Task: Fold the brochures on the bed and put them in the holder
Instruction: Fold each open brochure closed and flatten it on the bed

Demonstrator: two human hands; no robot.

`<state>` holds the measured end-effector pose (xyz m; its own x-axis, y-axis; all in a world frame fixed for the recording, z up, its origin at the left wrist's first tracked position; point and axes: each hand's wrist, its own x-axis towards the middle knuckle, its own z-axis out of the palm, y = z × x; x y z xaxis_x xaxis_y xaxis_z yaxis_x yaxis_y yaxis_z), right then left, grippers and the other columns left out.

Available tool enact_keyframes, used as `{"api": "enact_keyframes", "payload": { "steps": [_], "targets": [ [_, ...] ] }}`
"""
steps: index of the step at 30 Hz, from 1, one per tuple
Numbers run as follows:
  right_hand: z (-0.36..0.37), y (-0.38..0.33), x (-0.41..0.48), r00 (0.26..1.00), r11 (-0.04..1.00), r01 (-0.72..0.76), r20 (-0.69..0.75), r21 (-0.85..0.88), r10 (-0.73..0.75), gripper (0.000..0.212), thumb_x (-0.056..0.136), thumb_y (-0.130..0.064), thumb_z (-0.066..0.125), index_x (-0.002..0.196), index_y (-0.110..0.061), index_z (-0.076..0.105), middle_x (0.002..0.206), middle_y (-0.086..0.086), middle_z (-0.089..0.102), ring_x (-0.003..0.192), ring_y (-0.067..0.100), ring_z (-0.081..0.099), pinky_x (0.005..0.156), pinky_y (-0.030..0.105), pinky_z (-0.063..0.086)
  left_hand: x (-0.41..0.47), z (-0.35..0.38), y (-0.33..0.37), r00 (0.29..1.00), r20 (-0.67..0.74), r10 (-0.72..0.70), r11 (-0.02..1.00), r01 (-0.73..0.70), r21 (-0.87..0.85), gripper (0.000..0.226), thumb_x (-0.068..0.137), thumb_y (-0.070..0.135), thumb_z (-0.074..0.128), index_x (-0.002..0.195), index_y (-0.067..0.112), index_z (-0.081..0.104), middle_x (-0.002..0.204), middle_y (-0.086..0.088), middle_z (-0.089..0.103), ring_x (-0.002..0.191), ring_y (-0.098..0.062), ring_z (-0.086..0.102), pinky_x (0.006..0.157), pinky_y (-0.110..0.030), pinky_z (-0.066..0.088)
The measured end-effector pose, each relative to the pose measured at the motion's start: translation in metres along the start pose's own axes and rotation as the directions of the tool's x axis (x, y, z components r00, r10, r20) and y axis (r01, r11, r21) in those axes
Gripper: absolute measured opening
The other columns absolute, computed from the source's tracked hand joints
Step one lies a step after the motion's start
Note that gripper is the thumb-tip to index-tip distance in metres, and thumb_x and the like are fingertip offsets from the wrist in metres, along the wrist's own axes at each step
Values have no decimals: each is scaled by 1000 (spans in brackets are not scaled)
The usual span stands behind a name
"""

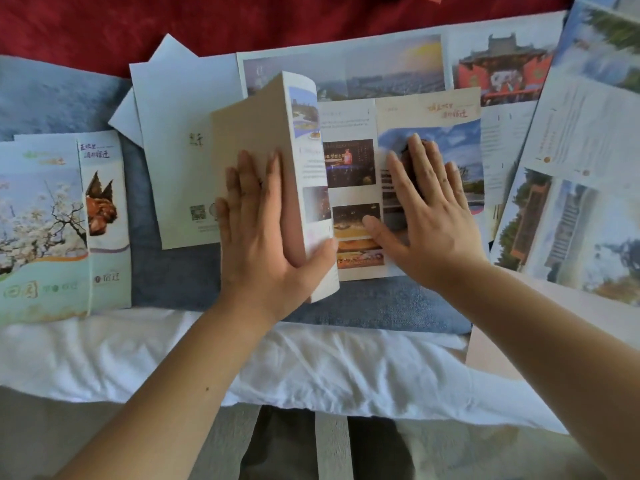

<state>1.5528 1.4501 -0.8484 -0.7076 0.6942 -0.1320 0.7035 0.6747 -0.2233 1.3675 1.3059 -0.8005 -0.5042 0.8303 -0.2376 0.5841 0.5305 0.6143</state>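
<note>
A brochure (pixel 351 126) lies part-open on the blue cloth in the middle. Its left panel (pixel 252 126) stands lifted and leans to the right. My left hand (pixel 259 230) holds that panel, fingers flat on its beige back and thumb round its lower edge on the printed side. My right hand (pixel 429 216) presses flat on the right panel, fingers spread. Two folded brochures (pixel 104 220) lie at the left, one overlapping the other. No holder is in view.
Several unfolded brochures (pixel 571 140) are spread behind and to the right, overlapping each other. A white-backed one (pixel 173 133) lies just left of my left hand. Red cloth (pixel 104 26) covers the far side, a white sheet (pixel 311 368) the near edge. A beige sheet (pixel 498 344) lies near right.
</note>
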Motion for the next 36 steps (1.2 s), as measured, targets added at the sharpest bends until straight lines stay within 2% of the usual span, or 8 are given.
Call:
{"api": "enact_keyframes", "payload": {
  "steps": [2, 6, 10, 21, 24, 28, 32, 36],
  "targets": [
    [-3, 9, -6, 1000, 1000, -14, 8, 8, 14, 83, 102, -65, 32, 166, -17, 9, 174, 8, -1, 160, 25, -7, 130, 47, 0, 3, 10, 6, 1000, 1, -4, 999, 4, 36, 109, 78, 65, 51, 164, 23, 0, 172, -12, -6, 159, -29, -9, 127, -57, -2],
    [-9, 32, -25, 992, 991, -126, 8, -35, 126, 81, 102, -67, 27, 166, -21, 8, 173, 13, -2, 159, 34, -5, 128, 46, -7, 9, 24, 14, 1000, -2, -5, 996, 5, 85, 106, 79, 55, 55, 164, 25, 0, 172, -12, -5, 159, -31, -6, 126, -58, -1],
    [-7, 46, -36, 989, 988, -148, -23, -47, 147, 79, 103, -66, 24, 166, -23, 8, 173, 13, -1, 159, 34, -7, 128, 48, -10, 12, 37, 27, 1000, -2, 12, 993, -11, 115, 106, 77, 50, 56, 165, 24, 3, 172, -15, 0, 159, -34, -1, 127, -56, 0],
    [8, 50, -36, 986, 993, -110, -130, -39, 104, 78, 105, -65, 23, 166, -19, 14, 172, 16, 6, 159, 35, 2, 129, 52, 1, 20, 59, 48, 1000, 31, -2, 966, -6, 260, 105, 76, 49, 55, 164, 32, 0, 172, -13, -7, 158, -34, -11, 126, -57, -6],
    [10, 51, -36, 981, 994, -106, -166, -31, 99, 77, 105, -64, 25, 165, -17, 18, 171, 18, 10, 159, 37, 5, 128, 53, 3, 21, 67, 47, 1000, 23, 15, 950, -22, 312, 100, 78, 54, 49, 165, 32, 4, 172, -14, -5, 158, -36, -10, 125, -57, -8],
    [12, 51, -36, 976, 995, -99, -197, -27, 91, 76, 105, -63, 27, 165, -16, 20, 171, 19, 11, 159, 37, 7, 128, 54, 5, 22, 79, 42, 999, -27, 30, 916, -17, 400, 84, 91, 65, 33, 164, 32, 10, 172, -17, -1, 158, -40, -5, 125, -58, -5],
    [14, 51, -36, 970, 995, -97, -224, -25, 89, 76, 105, -62, 30, 164, -15, 23, 170, 20, 14, 159, 38, 9, 128, 55, 7, 22, 93, 39, 994, -87, 64, 865, -12, 501, 73, 100, 61, 25, 165, 29, 13, 171, -20, 3, 157, -43, 0, 125, -61, 1],
    [16, 52, -36, 967, 995, -95, -238, -18, 88, 76, 105, -61, 34, 164, -14, 25, 170, 20, 15, 158, 38, 10, 127, 57, 9, 21, 107, 43, 988, -146, 47, 855, 36, 517, 68, 103, 55, 16, 165, 27, 14, 170, -23, 6, 156, -45, 4, 124, -64, 3]
  ]
}}
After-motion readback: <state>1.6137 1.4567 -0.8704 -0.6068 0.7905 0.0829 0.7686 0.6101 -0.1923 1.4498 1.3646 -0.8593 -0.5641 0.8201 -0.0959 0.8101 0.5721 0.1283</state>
